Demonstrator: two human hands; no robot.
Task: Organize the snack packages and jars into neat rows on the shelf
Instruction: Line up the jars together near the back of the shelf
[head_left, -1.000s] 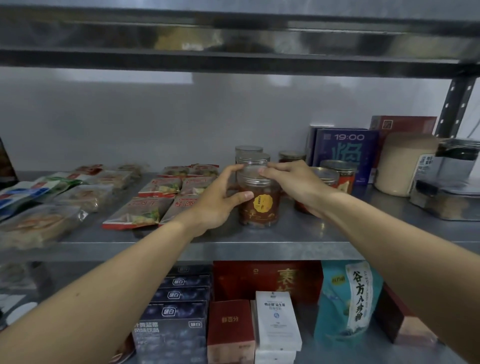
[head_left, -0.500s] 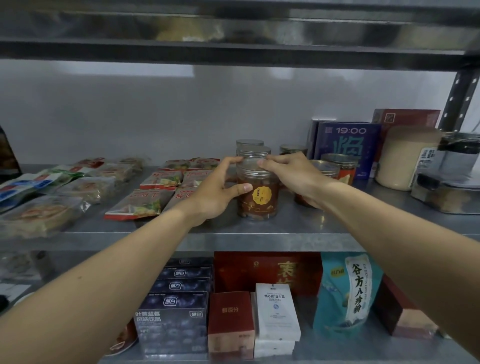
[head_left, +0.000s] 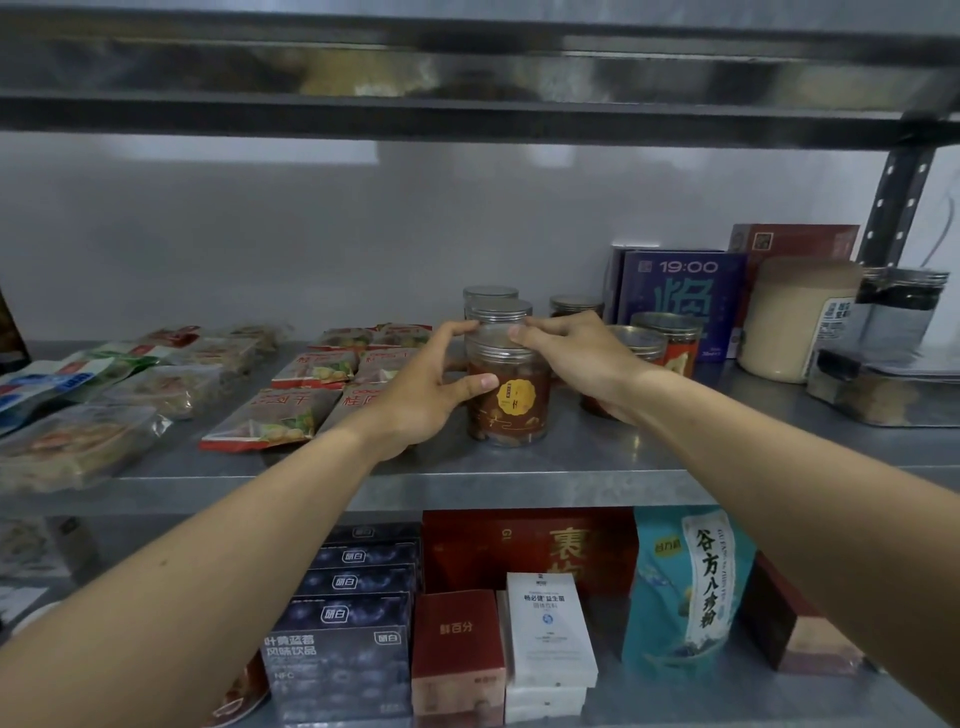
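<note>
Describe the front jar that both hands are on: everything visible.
The front jar is a clear, plastic-looking cylinder with a clear screw lid, filled with dark reddish-brown contents and bearing a round yellow label. It stands upright near the front edge of the metal shelf, heading a row of similar jars. The left hand wraps its left side; the right hand touches its lid.

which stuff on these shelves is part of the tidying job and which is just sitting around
Job: front jar, held by left hand and right hand; jars behind it; jars on the right; snack packets.

Lying about: purple box, beige canister, lower-shelf boxes, teal bag.
</note>
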